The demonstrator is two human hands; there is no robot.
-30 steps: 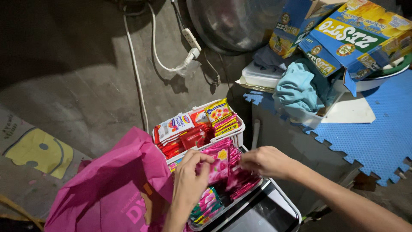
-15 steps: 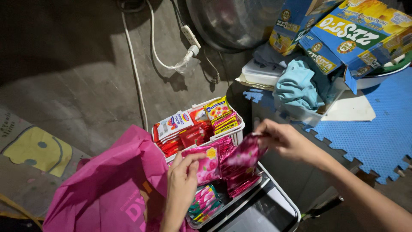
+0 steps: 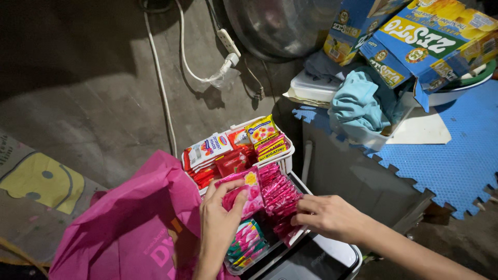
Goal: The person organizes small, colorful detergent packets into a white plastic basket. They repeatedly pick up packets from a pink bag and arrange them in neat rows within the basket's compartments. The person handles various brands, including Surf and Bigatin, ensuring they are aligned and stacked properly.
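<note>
A white tray (image 3: 288, 151) holds rows of small sachets: red and white ones at the back, yellow ones (image 3: 263, 133) at the back right, pink ones in front. My left hand (image 3: 220, 218) grips a pink sachet with a yellow flower (image 3: 250, 191) standing in the tray. My right hand (image 3: 328, 215) presses its fingers against a row of dark pink sachets (image 3: 280, 193) along the tray's right side. A big pink plastic bag (image 3: 127, 228) lies open to the left of the tray, against my left wrist.
White cables and a plug strip (image 3: 228, 44) hang on the grey wall. To the right are a blue foam mat (image 3: 461, 150), a light blue cloth (image 3: 358, 106), blue and yellow cartons (image 3: 415, 41) and a metal basin (image 3: 280, 26). A yellow smiley mat (image 3: 41, 184) lies at the left.
My right hand, which was lifted with a strip of dark pink sachets, has come back down and set them into the tray's right side. My left hand stays on the pink sachets.
</note>
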